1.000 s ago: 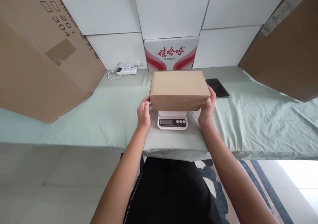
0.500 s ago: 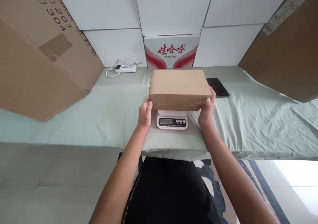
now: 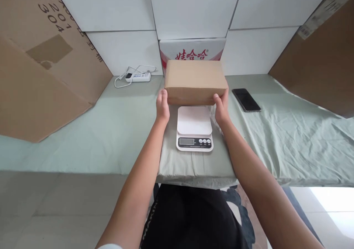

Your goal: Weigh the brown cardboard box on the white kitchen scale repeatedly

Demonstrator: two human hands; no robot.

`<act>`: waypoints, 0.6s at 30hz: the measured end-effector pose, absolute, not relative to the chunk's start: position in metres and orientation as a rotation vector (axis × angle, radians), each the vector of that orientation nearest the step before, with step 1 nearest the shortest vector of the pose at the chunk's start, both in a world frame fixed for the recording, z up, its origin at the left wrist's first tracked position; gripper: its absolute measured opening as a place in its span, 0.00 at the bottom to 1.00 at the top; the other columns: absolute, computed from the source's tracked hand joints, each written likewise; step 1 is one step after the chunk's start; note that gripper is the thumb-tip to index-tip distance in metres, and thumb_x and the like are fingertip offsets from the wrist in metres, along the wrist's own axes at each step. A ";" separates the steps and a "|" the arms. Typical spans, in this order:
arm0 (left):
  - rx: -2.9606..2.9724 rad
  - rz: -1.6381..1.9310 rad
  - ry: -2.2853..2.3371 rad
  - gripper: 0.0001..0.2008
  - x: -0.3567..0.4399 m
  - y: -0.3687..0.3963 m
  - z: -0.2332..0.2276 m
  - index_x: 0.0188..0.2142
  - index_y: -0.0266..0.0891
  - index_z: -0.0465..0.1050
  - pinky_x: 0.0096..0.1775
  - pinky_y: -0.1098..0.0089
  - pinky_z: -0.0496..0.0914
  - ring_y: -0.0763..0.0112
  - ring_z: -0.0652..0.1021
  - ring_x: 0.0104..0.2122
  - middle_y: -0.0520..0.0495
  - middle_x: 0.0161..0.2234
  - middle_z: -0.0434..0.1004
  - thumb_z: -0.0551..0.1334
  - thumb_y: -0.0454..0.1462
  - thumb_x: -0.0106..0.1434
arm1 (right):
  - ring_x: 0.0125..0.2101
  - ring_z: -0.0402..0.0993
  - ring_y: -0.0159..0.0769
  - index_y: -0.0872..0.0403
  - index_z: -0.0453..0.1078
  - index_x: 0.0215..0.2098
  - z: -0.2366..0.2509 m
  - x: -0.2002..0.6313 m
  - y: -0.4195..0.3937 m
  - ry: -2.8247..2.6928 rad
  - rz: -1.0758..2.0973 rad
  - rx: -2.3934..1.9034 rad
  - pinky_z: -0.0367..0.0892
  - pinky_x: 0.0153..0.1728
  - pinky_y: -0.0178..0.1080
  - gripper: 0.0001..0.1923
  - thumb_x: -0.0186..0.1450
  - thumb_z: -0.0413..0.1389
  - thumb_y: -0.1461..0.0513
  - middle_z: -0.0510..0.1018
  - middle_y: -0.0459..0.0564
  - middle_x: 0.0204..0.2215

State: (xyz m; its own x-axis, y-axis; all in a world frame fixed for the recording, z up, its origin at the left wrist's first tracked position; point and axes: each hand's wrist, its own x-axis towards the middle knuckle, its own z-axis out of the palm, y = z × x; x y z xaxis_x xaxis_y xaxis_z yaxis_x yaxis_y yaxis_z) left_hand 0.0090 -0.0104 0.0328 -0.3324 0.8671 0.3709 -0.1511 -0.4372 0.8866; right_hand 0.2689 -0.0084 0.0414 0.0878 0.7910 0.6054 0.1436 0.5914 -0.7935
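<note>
So both hands are on a plain brown cardboard box (image 3: 194, 80), one at each end. The left hand (image 3: 162, 109) has its fingers clamped on the box's left end, thumb on the near lower edge, and the right hand (image 3: 221, 108) grips the right end the same way. The box is held up in the air, level, above and a bit behind a small white kitchen scale (image 3: 194, 128), not touching it, so the scale's whole weighing plate is showing. The scale sits on a counter (image 3: 116, 131) covered with a wrinkly pale green cloth, display facing the person.

Other stuff around: a black phone (image 3: 246, 100) lying flat to the right of the box, a white power strip (image 3: 137, 77) with its cord back left by the wall, and a red-and-white printed carton (image 3: 190, 50) right behind the box. Big brown cartons lean in on the far left (image 3: 41, 65) and far right (image 3: 320, 61).
</note>
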 end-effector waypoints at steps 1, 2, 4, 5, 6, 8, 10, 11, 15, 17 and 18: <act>1.175 1.840 1.022 0.44 0.010 -0.007 0.026 0.50 0.46 0.83 0.70 0.51 0.77 0.45 0.84 0.66 0.40 0.55 0.89 0.63 0.79 0.61 | 0.85 0.54 0.62 0.39 0.63 0.79 0.033 0.270 -0.005 -1.418 0.586 -0.857 0.47 0.88 0.69 0.55 0.64 0.58 0.23 0.71 0.54 0.80; 1.184 1.825 1.021 0.44 0.010 -0.005 0.020 0.50 0.46 0.83 0.70 0.51 0.77 0.45 0.84 0.66 0.40 0.56 0.89 0.62 0.79 0.62 | 0.85 0.54 0.62 0.38 0.64 0.78 0.027 0.271 -0.002 -1.406 0.593 -0.860 0.48 0.88 0.68 0.55 0.63 0.58 0.23 0.71 0.53 0.79; 1.204 1.786 1.015 0.44 0.011 -0.001 0.011 0.50 0.46 0.83 0.70 0.51 0.76 0.45 0.83 0.68 0.40 0.58 0.88 0.60 0.79 0.64 | 0.84 0.56 0.60 0.37 0.65 0.77 0.017 0.275 0.001 -1.382 0.614 -0.869 0.49 0.88 0.67 0.53 0.63 0.58 0.23 0.72 0.51 0.78; 1.210 1.764 1.018 0.44 0.011 0.002 0.008 0.51 0.46 0.83 0.71 0.51 0.76 0.45 0.82 0.69 0.40 0.58 0.88 0.60 0.79 0.65 | 0.84 0.58 0.60 0.36 0.66 0.76 0.015 0.277 0.003 -1.374 0.628 -0.876 0.50 0.88 0.66 0.53 0.62 0.58 0.23 0.73 0.50 0.77; 1.211 1.745 1.024 0.43 0.011 0.004 0.005 0.51 0.46 0.83 0.72 0.50 0.75 0.45 0.81 0.70 0.40 0.59 0.88 0.59 0.79 0.65 | 0.83 0.60 0.60 0.36 0.67 0.75 0.014 0.279 0.004 -1.365 0.638 -0.882 0.51 0.88 0.65 0.52 0.62 0.58 0.23 0.74 0.50 0.76; 1.214 1.710 1.029 0.43 0.010 0.009 0.002 0.53 0.47 0.83 0.74 0.49 0.73 0.45 0.80 0.72 0.39 0.61 0.87 0.60 0.79 0.65 | 0.81 0.63 0.59 0.37 0.69 0.74 0.015 0.282 0.007 -1.348 0.644 -0.895 0.52 0.88 0.64 0.52 0.61 0.59 0.23 0.76 0.51 0.73; 1.224 1.678 1.017 0.43 0.009 0.011 -0.001 0.54 0.46 0.83 0.75 0.48 0.72 0.44 0.78 0.74 0.39 0.63 0.86 0.60 0.78 0.65 | 0.80 0.64 0.59 0.39 0.70 0.72 0.016 0.283 0.008 -1.335 0.641 -0.908 0.53 0.87 0.64 0.50 0.61 0.59 0.24 0.78 0.52 0.71; 1.235 1.662 1.008 0.43 0.009 0.012 -0.002 0.55 0.46 0.83 0.75 0.48 0.72 0.44 0.77 0.75 0.38 0.64 0.86 0.60 0.78 0.66 | 0.80 0.65 0.58 0.39 0.70 0.72 0.016 0.283 0.008 -1.328 0.642 -0.915 0.53 0.87 0.63 0.49 0.62 0.59 0.25 0.79 0.52 0.71; 1.233 1.597 1.035 0.44 0.009 0.009 -0.002 0.59 0.46 0.83 0.74 0.47 0.73 0.43 0.78 0.74 0.37 0.66 0.85 0.58 0.77 0.68 | 0.79 0.66 0.57 0.41 0.71 0.70 0.017 0.284 0.007 -1.308 0.668 -0.941 0.55 0.86 0.62 0.46 0.63 0.59 0.27 0.79 0.52 0.71; 1.202 1.579 1.071 0.45 0.011 0.008 -0.002 0.59 0.45 0.83 0.74 0.46 0.73 0.42 0.80 0.72 0.36 0.65 0.86 0.58 0.77 0.68 | 0.79 0.65 0.58 0.42 0.71 0.69 0.017 0.284 0.008 -1.297 0.672 -0.955 0.56 0.86 0.61 0.45 0.63 0.60 0.29 0.79 0.53 0.72; 1.207 1.578 1.077 0.45 0.011 0.008 -0.002 0.59 0.45 0.83 0.74 0.46 0.73 0.42 0.81 0.71 0.36 0.65 0.86 0.57 0.78 0.68 | 0.80 0.65 0.58 0.42 0.71 0.69 0.016 0.284 0.008 -1.288 0.672 -0.962 0.56 0.86 0.61 0.44 0.63 0.60 0.30 0.79 0.53 0.72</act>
